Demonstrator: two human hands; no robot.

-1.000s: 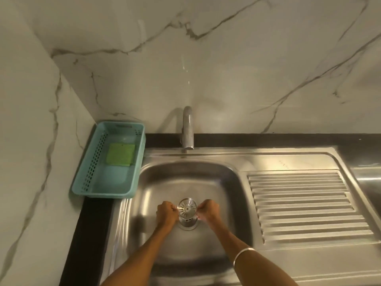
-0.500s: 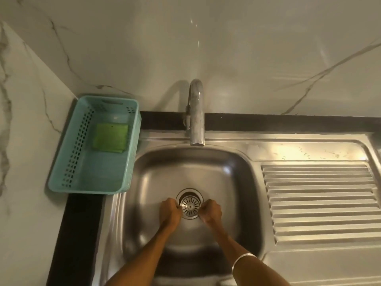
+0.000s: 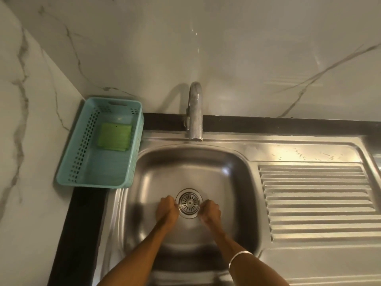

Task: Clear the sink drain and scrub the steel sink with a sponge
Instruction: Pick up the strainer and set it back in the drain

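Flanking the drain strainer (image 3: 189,203) at the bottom of the steel sink (image 3: 185,172), both hands are curled into loose fists with knuckles up. The left hand (image 3: 166,209) touches the strainer's left rim, the right hand (image 3: 209,210) its right rim; whether the tucked fingertips actually pinch the rim or only rest against it cannot be told. The strainer sits seated flat in its drain hole. Well left of the strainer and further back, the green sponge (image 3: 114,136) lies in a teal basket (image 3: 71,162). The tap (image 3: 194,112) stands directly behind the strainer. A bangle (image 3: 239,257) circles the right wrist.
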